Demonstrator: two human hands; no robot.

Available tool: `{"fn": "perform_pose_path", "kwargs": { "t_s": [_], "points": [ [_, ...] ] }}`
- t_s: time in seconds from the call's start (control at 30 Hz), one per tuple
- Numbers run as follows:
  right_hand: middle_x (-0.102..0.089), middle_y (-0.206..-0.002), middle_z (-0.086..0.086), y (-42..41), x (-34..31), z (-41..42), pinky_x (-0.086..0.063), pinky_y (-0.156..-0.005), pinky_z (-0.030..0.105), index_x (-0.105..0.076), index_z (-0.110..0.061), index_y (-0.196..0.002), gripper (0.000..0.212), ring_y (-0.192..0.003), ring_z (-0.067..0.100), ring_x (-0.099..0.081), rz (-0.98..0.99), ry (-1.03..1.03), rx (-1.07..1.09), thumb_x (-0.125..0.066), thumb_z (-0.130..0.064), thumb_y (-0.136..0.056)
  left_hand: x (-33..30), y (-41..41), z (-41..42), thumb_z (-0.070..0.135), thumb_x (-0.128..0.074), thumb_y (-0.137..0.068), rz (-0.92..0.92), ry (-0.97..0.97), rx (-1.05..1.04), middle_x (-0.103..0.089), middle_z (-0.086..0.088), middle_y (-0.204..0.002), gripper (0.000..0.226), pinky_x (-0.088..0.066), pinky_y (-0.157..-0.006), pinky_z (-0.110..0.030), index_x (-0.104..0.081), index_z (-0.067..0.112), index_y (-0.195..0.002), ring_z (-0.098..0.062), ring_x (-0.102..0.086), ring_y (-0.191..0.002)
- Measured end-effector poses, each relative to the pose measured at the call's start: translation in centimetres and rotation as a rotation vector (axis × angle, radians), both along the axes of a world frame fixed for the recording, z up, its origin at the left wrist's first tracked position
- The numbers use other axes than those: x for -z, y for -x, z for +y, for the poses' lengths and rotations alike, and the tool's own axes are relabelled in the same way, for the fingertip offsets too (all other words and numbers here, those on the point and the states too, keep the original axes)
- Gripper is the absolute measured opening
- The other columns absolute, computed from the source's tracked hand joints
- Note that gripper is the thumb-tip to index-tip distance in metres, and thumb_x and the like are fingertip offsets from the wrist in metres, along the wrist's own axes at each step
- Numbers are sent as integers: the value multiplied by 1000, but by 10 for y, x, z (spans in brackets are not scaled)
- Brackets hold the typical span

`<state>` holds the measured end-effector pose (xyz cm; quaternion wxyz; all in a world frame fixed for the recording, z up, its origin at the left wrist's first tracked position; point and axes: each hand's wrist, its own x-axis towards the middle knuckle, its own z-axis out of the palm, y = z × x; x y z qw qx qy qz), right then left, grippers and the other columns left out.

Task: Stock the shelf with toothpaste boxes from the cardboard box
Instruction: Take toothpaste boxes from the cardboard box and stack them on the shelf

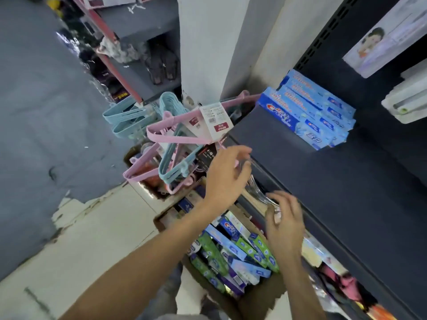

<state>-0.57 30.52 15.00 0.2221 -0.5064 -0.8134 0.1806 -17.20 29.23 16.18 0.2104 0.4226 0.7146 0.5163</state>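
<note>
Toothpaste boxes (307, 116) lie stacked flat at the far end of the dark shelf (323, 181), blue faces up, the lowest one reaching the shelf's left edge; the board from that stack toward the camera is bare. More toothpaste — blue, green and purple cartons (233, 255) — lies jumbled in the open carton (261, 299) on the floor below the shelf's front edge, some flat, some tilted. At that front edge runs a clear plastic strip (256, 190), and both hands are on it. The left hand (227, 179) has its fingers curled at the strip's far end, fingertips at the lip; whether it truly pinches the strip I cannot tell through the blur. The right hand (285, 218) sits nearer, fingers bent round the strip's near end, seemingly holding it, with something small and pale under the fingertips. Left of the shelf, pink and blue hangers (171, 144) stick out of another bin, one pink hanger with a white tag touching the shelf's corner beside the left hand. A white pillar (208, 47) rises behind them. Under the shelf, at right, lower goods show pink and orange.
</note>
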Motion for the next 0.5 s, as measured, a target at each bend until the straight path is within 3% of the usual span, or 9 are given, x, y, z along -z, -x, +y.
{"fn": "perform_pose_path", "kwargs": {
  "t_s": [0.07,0.13,0.2,0.3,0.37,0.5],
  "points": [
    [-67,-88,-2,-15,31,-31,-34,-55,14,-66,-16,-97,20,-66,10,-56,-102,150,-82,-56,-3,-86,39,-6,-52,25,-49,-88,68,109,33,-60,15,-88,21,-44,-74,-26,-62,19,-104,-10,-56,-84],
    [-70,-83,0,-31,67,-48,-37,-47,20,-66,-16,-97,16,-58,14,-58,-223,315,-123,-54,-8,-90,82,-10,-92,27,-48,-88,92,293,97,-63,11,-85,20,-42,-71,-27,-63,19,-100,-13,-57,-80],
    [-70,-97,1,-52,113,-58,-42,-59,29,-64,-16,-103,17,-79,22,-65,-395,520,-126,-51,-13,-93,124,-16,-125,26,-49,-88,80,520,181,-64,9,-87,20,-42,-71,-28,-61,20,-102,-16,-57,-86],
    [-63,-118,4,-91,176,-63,-43,-80,31,-59,-16,-117,28,-106,24,-59,-560,763,-115,-52,-14,-91,183,-35,-156,25,-51,-89,80,864,376,-64,3,-106,29,-44,-82,-32,-56,19,-116,-22,-55,-104],
    [-54,-129,9,-115,210,-62,-42,-94,34,-53,-14,-128,39,-119,27,-50,-634,817,-101,-57,-16,-89,221,-53,-167,28,-51,-90,81,1051,463,-56,-3,-123,41,-44,-92,-35,-47,19,-130,-24,-49,-116],
    [-28,-147,13,-159,266,-61,-38,-105,43,-30,-20,-144,68,-134,32,-31,-791,731,-156,-64,-26,-85,289,-92,-173,28,-55,-89,182,1159,519,-31,-9,-147,63,-33,-108,-39,-27,18,-145,-29,-30,-134]
  ]
}}
